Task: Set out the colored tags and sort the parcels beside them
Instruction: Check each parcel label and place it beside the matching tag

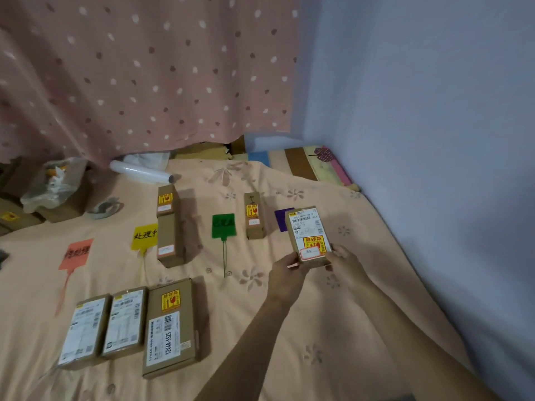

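- Both my hands pinch one brown parcel [309, 237] by its near end; my left hand [285, 277] grips the left corner, my right hand [346, 266] the right corner; the parcel sits tilted, its labelled face up toward me, and I cannot tell whether its far end touches the bed
- That parcel carries a white shipping label and a yellow-and-red fragile sticker; it covers part of the purple tag [282, 219], which lies flat on the bed just behind it
- The green tag [223, 224] lies to the left of the purple one, its thin tail pointing toward me; a narrow parcel [254, 215] rests just beside it on the right
- The yellow tag [144, 236] with black handwriting lies further left; a long parcel [170, 246] and a shorter parcel [166, 201] lie end to end just beside it on the right
- The red tag [76, 254] lies at the far left of the row
- Three parcels sit side by side near me on the bedspread [289, 342]: a left parcel [84, 332], a middle parcel [125, 322] and a larger parcel [171, 327]
- A roll of clear film [142, 172] lies at the far edge below the dotted pink curtain [144, 68]
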Motion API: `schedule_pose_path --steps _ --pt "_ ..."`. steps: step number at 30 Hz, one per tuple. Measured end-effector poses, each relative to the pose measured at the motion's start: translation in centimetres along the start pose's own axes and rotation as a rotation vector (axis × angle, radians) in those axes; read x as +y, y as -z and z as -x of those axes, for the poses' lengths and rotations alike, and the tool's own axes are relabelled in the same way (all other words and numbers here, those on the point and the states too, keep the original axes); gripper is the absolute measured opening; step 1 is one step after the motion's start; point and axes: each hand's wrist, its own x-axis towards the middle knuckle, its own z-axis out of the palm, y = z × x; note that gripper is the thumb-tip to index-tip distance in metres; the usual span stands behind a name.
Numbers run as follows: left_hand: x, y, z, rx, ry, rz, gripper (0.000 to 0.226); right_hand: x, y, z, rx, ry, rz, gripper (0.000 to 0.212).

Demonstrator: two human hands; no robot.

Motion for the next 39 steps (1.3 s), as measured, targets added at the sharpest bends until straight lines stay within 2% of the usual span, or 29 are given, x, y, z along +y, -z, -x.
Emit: schedule_pose_path --steps 7,13,20,22,26,29,32,35,39 --pt "0.8 -4.7 -8.0 -0.020 0.097 -0.088 0.035 1.2 3.2 -9.3 -0.048 -0.041 0.099 0.037" --pt "0.7 -7.5 -13.7 0.019 0.195 -0.064 0.053 0.6 3.7 -15.8 -0.061 -0.069 0.127 0.028" --pt "1.5 -9.7 -18.7 0.012 0.214 -0.054 0.037 1.0 3.8 -21.0 -0.025 -0.050 0.150 0.034" --pt "1.8 -10.4 -20.0 0.010 0.225 -0.080 0.042 1.1 3.8 -22.4 -0.017 -0.046 0.175 0.033" --pt "1.9 -11.0 -21.7 -0.014 0.258 -0.094 0.051 1.2 3.6 -24.3 0.012 -0.062 0.164 0.035" --pt "1.5 -10.9 -22.5 -0.021 0.256 -0.058 0.047 1.3 3.1 -24.3 -0.004 -0.080 0.154 0.036" --pt "0.9 -10.7 -22.6 -0.059 0.246 -0.055 0.042 2.2 2.5 -24.5 -0.014 -0.098 0.155 0.051" --pt "0.8 -10.4 -22.1 -0.090 0.249 -0.030 0.039 4.5 1.8 -25.9 0.015 -0.127 0.168 0.056" --pt "1.2 -8.9 -19.7 -0.058 0.300 -0.125 0.063 1.8 2.3 -21.7 0.114 -0.197 0.211 0.050"
